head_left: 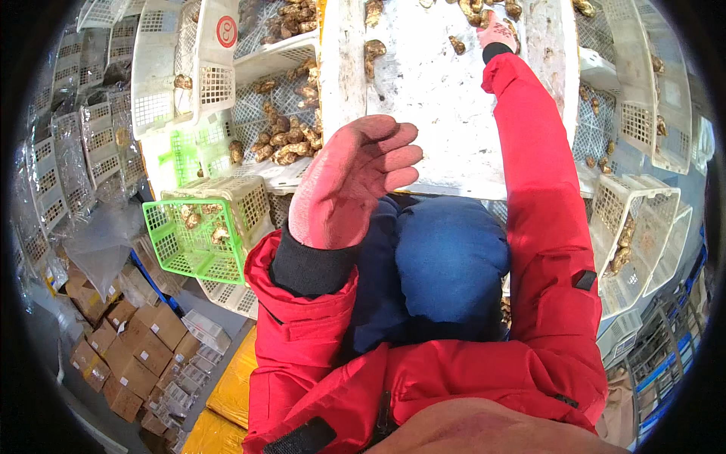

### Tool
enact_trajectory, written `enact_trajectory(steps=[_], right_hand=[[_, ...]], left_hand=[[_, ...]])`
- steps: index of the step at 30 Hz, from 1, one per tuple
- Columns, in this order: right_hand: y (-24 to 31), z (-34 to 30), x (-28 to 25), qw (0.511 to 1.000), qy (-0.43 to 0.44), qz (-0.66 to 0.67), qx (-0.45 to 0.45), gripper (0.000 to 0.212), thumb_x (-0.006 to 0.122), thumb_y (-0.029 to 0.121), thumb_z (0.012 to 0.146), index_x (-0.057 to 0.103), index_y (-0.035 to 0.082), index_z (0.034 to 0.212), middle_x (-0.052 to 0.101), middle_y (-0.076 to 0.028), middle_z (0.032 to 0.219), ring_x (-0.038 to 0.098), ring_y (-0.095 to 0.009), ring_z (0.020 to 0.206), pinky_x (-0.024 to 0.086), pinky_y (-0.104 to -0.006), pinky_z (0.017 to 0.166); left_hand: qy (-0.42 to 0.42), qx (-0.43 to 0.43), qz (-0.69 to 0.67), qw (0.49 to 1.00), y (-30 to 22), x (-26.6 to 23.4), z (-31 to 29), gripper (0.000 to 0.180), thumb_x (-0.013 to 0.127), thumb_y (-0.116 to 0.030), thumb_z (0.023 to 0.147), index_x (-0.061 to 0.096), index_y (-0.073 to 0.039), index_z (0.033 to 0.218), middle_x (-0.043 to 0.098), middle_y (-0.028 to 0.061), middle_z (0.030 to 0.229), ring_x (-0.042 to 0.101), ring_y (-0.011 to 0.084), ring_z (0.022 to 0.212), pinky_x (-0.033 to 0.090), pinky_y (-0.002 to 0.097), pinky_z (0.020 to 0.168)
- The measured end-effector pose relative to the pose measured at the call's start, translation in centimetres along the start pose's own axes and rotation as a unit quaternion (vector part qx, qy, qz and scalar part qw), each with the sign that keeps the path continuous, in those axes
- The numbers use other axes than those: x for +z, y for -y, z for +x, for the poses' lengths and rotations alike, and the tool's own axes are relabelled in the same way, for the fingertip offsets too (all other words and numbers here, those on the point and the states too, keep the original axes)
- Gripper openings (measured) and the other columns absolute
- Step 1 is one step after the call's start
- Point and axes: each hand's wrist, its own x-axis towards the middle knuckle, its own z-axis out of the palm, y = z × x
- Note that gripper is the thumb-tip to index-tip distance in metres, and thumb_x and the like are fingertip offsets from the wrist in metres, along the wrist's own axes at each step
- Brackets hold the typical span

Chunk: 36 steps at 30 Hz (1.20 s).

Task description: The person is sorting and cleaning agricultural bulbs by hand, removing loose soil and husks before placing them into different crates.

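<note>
My left hand, in a pink-red glove, is raised over the near left edge of the white table. Its fingers are stretched out and slightly bent, with nothing in them. My right arm reaches to the far edge, where my gloved right hand is down among brown, knobbly mushrooms. It touches or nearly touches some of them; its fingers are too small and partly hidden to show a grip. A single mushroom lies just left of that hand. Another mushroom rests by the table's left side.
Left of the table, white crates hold many mushrooms. A green basket with a few mushrooms stands nearer. Crates line the right side too. Cardboard boxes and yellow-wrapped packages are at the lower left.
</note>
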Motion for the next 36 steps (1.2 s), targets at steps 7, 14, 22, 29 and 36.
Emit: enact_trajectory(steps=[7,14,22,29,36], right_hand=[[-1.7,-0.8,-3.5,0.829,0.135,0.542,0.037,0.039,0.053,0.029,0.077,0.048,0.010,0.111,0.056,-0.010,0.097,0.055,-0.021,0.088,0.046,-0.0298,0.072],[2.4,-12.1,-15.8,0.504,0.473,0.709,-0.142,0.044,0.036,0.032,0.087,0.040,-0.004,0.112,0.050,-0.021,0.105,0.055,-0.021,0.081,0.044,-0.0264,0.071],[6.7,-21.2,-24.3,0.720,0.382,0.553,-0.175,0.038,0.042,0.035,0.084,0.053,0.001,0.096,0.059,-0.011,0.073,0.057,-0.014,0.057,0.044,-0.0220,0.050],[7.1,-23.9,-23.2,0.572,0.337,0.710,-0.237,0.050,0.050,0.027,0.081,0.033,0.005,0.123,0.051,-0.007,0.101,0.052,-0.014,0.090,0.042,-0.0239,0.076],[9.6,-26.3,-23.8,0.431,0.410,0.762,-0.258,0.057,0.049,0.011,0.080,0.019,0.005,0.128,0.045,-0.006,0.109,0.045,-0.015,0.098,0.037,-0.0264,0.082]], left_hand=[[0.012,0.010,0.044,0.999,0.0,0.6,1.0,0.038,0.039,-0.026,0.085,0.040,0.001,0.112,0.047,0.0170,0.109,0.049,0.0243,0.096,0.040,0.0344,0.083],[-0.056,0.134,0.254,0.956,0.8,-0.3,1.9,0.037,0.050,-0.016,0.079,0.042,0.002,0.109,0.049,0.0116,0.104,0.048,0.0176,0.096,0.041,0.0288,0.080],[0.000,0.089,0.276,0.957,2.6,-0.3,2.1,0.037,0.055,-0.015,0.077,0.043,0.003,0.107,0.055,0.0100,0.091,0.054,0.0140,0.074,0.044,0.0259,0.064],[0.032,0.009,0.158,0.987,1.1,-0.3,0.9,0.030,0.045,-0.033,0.082,0.050,-0.007,0.097,0.055,0.0049,0.084,0.050,0.0138,0.067,0.042,0.0273,0.061],[0.142,-0.038,0.060,0.987,0.7,-0.5,0.8,0.040,0.039,-0.044,0.082,0.051,-0.006,0.090,0.051,0.0036,0.069,0.045,0.0145,0.057,0.037,0.0279,0.054]])
